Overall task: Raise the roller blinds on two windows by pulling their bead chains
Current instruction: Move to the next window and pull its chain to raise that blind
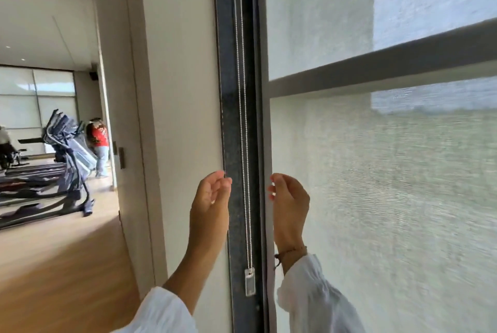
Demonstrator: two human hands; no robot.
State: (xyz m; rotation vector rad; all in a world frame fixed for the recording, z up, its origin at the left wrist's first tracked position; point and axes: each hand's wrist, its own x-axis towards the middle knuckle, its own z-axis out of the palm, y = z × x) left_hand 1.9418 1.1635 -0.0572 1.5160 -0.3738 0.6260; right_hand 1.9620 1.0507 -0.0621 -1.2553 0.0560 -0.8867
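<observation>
My left hand (212, 192) raised, fingers loosely curled, holding nothing | my right hand (289, 198) raised level with it, likewise loosely curled and empty | bead chain (246, 171) hangs between both hands, untouched | roller blind (390, 171) just right of my right hand, down.

Both arms wear loose white sleeves (317, 295) — gathered, pushed back from the wrists. The right wrist carries a thin braided bracelet (291, 250) — brownish.

Two hands, the left hand (212, 195) and right hand (289, 198), one bead chain (243, 117) with one weight (249, 282), one roller blind (376, 171), and one person (99, 144) by the exercise machines (61, 160).
</observation>
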